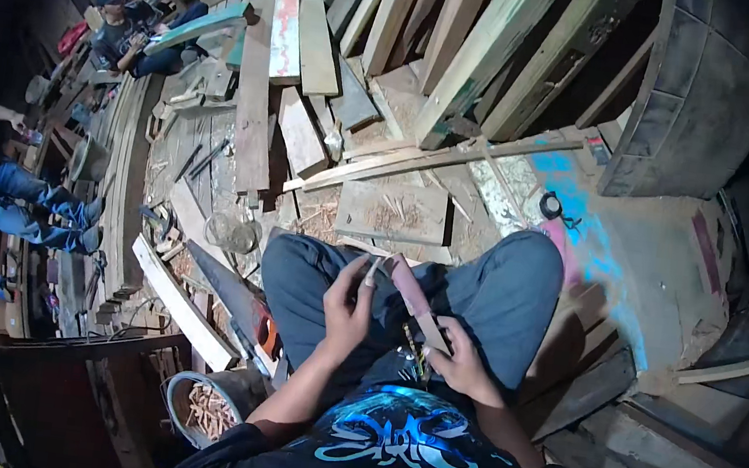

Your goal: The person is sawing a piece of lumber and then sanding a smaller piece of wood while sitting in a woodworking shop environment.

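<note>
My left hand (347,313) is pinching a peg (373,271), my right hand (459,364) gripping a stick (433,332) low, seemingly freeing its pink wrap (410,287).

worn on the head, the fisheye camera looks steeply down and forward: shirt (405,439), left hand (347,310) and right hand (461,364) sit near, leaning beams (498,53) farther off.

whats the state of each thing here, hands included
left hand: fingers closed on a thin stick
stick: held, pointing up and away
right hand: closed on a bar
bar: held, pink at its far part
bucket: open, wood pieces inside
saw: lying beside the left knee, not held
board: flat, slivers on top
</note>
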`<state>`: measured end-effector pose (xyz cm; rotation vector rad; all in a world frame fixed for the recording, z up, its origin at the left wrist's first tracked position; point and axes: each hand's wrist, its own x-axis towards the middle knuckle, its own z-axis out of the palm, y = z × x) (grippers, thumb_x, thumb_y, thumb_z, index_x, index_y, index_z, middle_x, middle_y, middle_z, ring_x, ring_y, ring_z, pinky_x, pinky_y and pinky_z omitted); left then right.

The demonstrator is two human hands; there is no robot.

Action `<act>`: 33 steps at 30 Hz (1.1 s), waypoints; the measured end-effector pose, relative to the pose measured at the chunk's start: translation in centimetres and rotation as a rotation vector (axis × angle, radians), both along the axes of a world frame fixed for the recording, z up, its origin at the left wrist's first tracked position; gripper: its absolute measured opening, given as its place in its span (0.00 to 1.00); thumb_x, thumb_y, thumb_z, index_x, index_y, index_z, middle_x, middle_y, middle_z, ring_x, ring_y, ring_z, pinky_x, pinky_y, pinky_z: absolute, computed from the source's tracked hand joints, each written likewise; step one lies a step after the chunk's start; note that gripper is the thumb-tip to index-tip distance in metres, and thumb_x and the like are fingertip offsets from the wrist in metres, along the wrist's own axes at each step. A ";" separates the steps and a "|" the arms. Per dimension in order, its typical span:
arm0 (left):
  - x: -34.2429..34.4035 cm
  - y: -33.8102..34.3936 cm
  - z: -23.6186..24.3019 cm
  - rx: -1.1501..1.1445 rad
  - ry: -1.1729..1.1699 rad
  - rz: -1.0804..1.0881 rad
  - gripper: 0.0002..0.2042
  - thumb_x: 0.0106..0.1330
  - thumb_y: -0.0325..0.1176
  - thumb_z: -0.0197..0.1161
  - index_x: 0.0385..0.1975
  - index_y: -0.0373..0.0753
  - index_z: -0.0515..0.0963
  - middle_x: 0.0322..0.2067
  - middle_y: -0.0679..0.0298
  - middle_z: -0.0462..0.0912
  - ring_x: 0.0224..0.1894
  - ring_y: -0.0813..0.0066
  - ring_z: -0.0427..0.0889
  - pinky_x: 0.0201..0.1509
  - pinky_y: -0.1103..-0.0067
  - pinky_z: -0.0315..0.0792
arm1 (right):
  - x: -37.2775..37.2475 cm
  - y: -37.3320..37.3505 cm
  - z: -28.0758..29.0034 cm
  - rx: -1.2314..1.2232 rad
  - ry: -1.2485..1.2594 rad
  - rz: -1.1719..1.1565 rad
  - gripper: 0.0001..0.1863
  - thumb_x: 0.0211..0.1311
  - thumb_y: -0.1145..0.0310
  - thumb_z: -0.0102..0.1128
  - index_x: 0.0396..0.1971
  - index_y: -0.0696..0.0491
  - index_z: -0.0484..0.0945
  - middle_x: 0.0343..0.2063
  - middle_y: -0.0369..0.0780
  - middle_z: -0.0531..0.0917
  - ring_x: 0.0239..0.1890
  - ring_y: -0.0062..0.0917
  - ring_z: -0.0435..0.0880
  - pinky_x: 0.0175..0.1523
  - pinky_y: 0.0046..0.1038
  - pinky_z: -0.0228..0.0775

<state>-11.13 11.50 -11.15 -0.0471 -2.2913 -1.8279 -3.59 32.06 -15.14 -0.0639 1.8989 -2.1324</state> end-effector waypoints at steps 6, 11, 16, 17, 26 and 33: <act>-1.5 -1.1 1.1 -0.193 0.124 -0.088 0.14 0.64 0.24 0.58 0.50 0.30 0.75 0.35 0.53 0.82 0.35 0.73 0.82 0.41 0.79 0.73 | 0.0 0.3 0.8 -0.022 -0.035 0.015 0.22 0.59 0.76 0.60 0.53 0.59 0.65 0.35 0.38 0.76 0.39 0.19 0.76 0.43 0.23 0.69; -0.8 -0.8 0.8 -0.168 0.082 -0.079 0.14 0.65 0.25 0.57 0.50 0.31 0.75 0.33 0.56 0.83 0.33 0.75 0.81 0.40 0.79 0.73 | -0.5 0.1 0.4 -0.096 -0.093 0.053 0.24 0.61 0.75 0.59 0.55 0.58 0.62 0.34 0.37 0.76 0.30 0.15 0.75 0.32 0.20 0.68; -1.2 0.1 1.4 -0.085 0.075 -0.055 0.14 0.65 0.25 0.58 0.49 0.32 0.76 0.31 0.59 0.81 0.30 0.79 0.77 0.36 0.81 0.72 | -0.9 -0.6 0.2 -0.144 -0.070 0.058 0.23 0.61 0.75 0.58 0.54 0.56 0.61 0.31 0.36 0.76 0.23 0.15 0.74 0.27 0.20 0.68; -1.3 0.1 1.4 -0.084 0.082 -0.055 0.14 0.65 0.25 0.58 0.49 0.32 0.76 0.31 0.59 0.81 0.30 0.79 0.77 0.36 0.81 0.72 | -1.2 -0.7 0.5 -0.140 -0.069 0.077 0.23 0.62 0.75 0.58 0.54 0.56 0.61 0.30 0.36 0.76 0.24 0.14 0.74 0.27 0.20 0.68; -2.4 -0.9 1.1 -0.288 0.091 -0.178 0.12 0.63 0.22 0.58 0.47 0.31 0.78 0.36 0.53 0.83 0.38 0.67 0.82 0.45 0.75 0.73 | -1.3 -0.3 -0.7 -0.278 -0.086 0.063 0.25 0.66 0.72 0.55 0.58 0.55 0.57 0.32 0.34 0.76 0.25 0.14 0.71 0.29 0.18 0.66; -2.9 0.6 1.4 -0.362 0.080 -0.233 0.11 0.63 0.21 0.58 0.45 0.31 0.76 0.35 0.51 0.82 0.36 0.63 0.83 0.42 0.76 0.75 | -1.4 -0.6 -0.7 -0.282 -0.079 0.014 0.25 0.64 0.71 0.58 0.58 0.56 0.60 0.33 0.34 0.77 0.27 0.14 0.73 0.30 0.20 0.67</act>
